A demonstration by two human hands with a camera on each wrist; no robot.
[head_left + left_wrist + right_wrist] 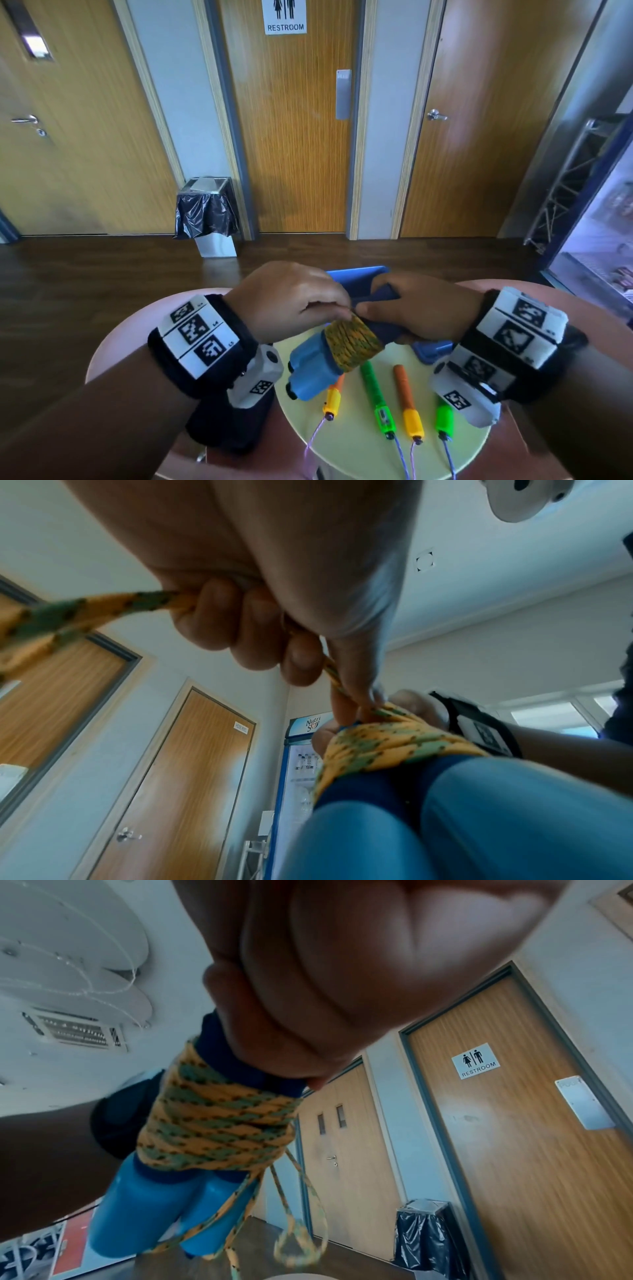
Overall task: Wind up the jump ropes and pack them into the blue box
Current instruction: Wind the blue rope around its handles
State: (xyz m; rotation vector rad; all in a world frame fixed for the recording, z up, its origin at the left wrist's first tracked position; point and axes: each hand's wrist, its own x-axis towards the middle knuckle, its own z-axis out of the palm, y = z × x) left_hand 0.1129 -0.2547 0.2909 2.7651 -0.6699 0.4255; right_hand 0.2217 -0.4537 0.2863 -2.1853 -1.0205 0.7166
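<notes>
Right hand (424, 308) is clamping the paired blue handles (310, 368) together as a spool while left hand (294, 301) is pinching the yellow-green rope (352, 342) taut over the coil, above the round table (462, 442), blue box (359, 277) waiting at its far edge, two unwound ropes' handles (390, 397) lying toward the near edge.

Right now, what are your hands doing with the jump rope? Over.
Right hand grips blue handles. Left hand pinches yellow rope, wound round handles. Blue box behind hands. Four more handles wait on table.
</notes>
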